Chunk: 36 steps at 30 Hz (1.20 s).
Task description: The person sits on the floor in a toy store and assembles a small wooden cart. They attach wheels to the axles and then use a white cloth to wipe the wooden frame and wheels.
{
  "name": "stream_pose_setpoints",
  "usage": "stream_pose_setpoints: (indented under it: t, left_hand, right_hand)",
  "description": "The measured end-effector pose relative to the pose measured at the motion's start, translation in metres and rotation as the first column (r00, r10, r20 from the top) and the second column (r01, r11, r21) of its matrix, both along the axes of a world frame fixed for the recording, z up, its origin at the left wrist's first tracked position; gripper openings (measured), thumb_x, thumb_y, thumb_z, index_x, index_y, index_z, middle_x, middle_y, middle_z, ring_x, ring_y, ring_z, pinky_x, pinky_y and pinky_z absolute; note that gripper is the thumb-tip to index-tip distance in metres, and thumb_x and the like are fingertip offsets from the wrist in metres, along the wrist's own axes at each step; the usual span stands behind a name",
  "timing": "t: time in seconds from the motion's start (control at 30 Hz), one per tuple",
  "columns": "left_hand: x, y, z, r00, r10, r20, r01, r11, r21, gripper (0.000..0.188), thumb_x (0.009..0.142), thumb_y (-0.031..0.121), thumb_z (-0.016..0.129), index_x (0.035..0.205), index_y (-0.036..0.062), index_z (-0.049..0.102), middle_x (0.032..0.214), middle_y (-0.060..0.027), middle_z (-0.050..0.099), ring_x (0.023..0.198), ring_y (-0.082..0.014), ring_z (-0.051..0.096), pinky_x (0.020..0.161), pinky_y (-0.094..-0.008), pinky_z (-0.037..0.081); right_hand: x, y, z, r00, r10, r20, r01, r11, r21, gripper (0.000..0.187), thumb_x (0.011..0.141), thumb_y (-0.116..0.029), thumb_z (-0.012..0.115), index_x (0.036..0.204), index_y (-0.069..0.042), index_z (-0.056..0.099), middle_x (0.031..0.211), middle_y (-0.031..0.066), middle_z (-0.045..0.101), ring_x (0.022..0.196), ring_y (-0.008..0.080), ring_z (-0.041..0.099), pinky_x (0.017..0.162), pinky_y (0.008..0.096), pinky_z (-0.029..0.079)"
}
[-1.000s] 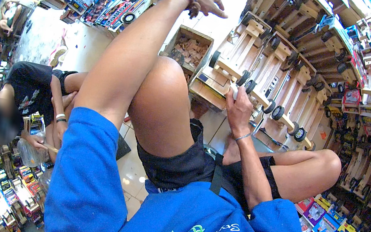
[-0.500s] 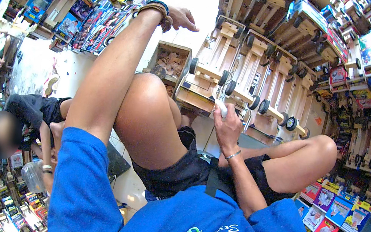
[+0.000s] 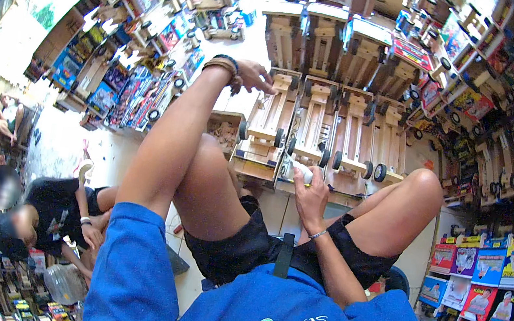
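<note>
My right hand (image 3: 311,198) is closed round a small white squeeze bottle (image 3: 302,173) with a thin nozzle. The nozzle points at the near end of an upturned wooden toy truck (image 3: 270,120), close to its wheels. Farther off, my left hand (image 3: 255,78) reaches over that truck's far left edge with its fingers stretched out. Nothing shows in its fingers, and whether the fingertips touch the wood I cannot tell. More upturned toy trucks (image 3: 354,131) lie side by side to the right, with pale wooden bars and black wheels on their undersides.
A wooden box of wood scraps (image 3: 225,131) stands left of the trucks, partly behind my knee. Beyond the row, more wooden trucks (image 3: 365,44) are stacked. Finished toy trucks (image 3: 103,86) crowd both sides. Other people (image 3: 62,212) sit at the left, one near a clear plastic container (image 3: 64,282).
The head view has shifted, so the trucks sit lower in the picture. My left hand has come closer to the leftmost truck's far end. The bottle stays in my right hand.
</note>
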State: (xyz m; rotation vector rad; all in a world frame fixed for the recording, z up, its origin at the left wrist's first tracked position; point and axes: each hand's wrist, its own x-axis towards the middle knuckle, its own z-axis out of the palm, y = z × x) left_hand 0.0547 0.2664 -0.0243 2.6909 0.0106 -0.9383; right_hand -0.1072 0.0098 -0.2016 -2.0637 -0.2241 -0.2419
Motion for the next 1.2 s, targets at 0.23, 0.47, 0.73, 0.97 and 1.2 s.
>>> stream_pose_setpoints:
  t: [0.23,0.47,0.73,0.97,1.2]
  left_hand:
    - [0.004,-0.001,0.0,0.999,0.012,-0.033,-0.01,0.999,0.046,0.078,0.078,0.065,0.066,0.135,0.014,0.053,0.122,-0.0114,0.063,0.105,-0.0207,0.063,0.071,-0.035,0.056]
    - [-0.007,-0.007,0.005,0.995,-0.007,-0.095,0.01,1.0,0.028,0.075,0.08,0.064,0.066,0.134,0.0132,0.054,0.123,-0.0103,0.062,0.104,-0.0188,0.063,0.074,-0.0352,0.056]
    - [-0.01,-0.003,-0.002,0.995,-0.01,-0.095,0.016,0.998,0.065,0.077,0.082,0.063,0.064,0.137,0.0114,0.049,0.124,-0.0122,0.061,0.106,-0.0211,0.062,0.08,-0.0385,0.055]
    - [-0.007,-0.05,-0.055,0.814,-0.545,0.202,0.513,0.837,0.188,0.052,0.086,0.051,0.064,0.112,0.0059,0.066,0.1,-0.0192,0.07,0.092,-0.0341,0.067,0.085,-0.043,0.052]
    - [-0.047,-0.113,-0.168,0.714,-0.698,-0.059,0.672,0.659,0.337,0.032,0.079,0.036,0.07,0.094,0.0078,0.073,0.095,-0.0162,0.072,0.088,-0.0293,0.07,0.074,-0.0402,0.057]
  right_hand:
    - [0.006,-0.014,-0.004,0.996,-0.083,-0.034,0.086,0.987,0.133,0.029,0.093,-0.033,0.062,0.092,-0.004,0.058,0.072,0.0196,0.063,0.066,0.0325,0.065,0.059,0.0421,0.049]
    - [0.015,-0.026,-0.011,0.979,-0.02,-0.205,0.091,0.934,0.345,0.029,0.093,-0.028,0.064,0.093,0.0,0.059,0.074,0.0072,0.065,0.068,0.0141,0.063,0.062,0.0306,0.049]
    - [0.019,-0.03,-0.017,0.971,0.021,-0.239,0.107,0.855,0.508,0.021,0.096,-0.026,0.061,0.091,-0.005,0.058,0.073,0.0002,0.063,0.062,0.0039,0.049,0.056,0.0224,0.041]
    - [0.016,-0.052,-0.017,0.92,-0.056,-0.387,0.261,0.825,0.502,0.025,0.094,-0.028,0.062,0.094,-0.003,0.057,0.078,0.004,0.068,0.071,0.0069,0.059,0.065,0.0248,0.047]
    - [0.001,-0.08,-0.03,0.9,-0.068,-0.429,0.308,0.797,0.519,0.018,0.096,-0.023,0.06,0.098,-0.006,0.054,0.086,0.005,0.069,0.064,0.0022,0.053,0.051,0.0184,0.041]
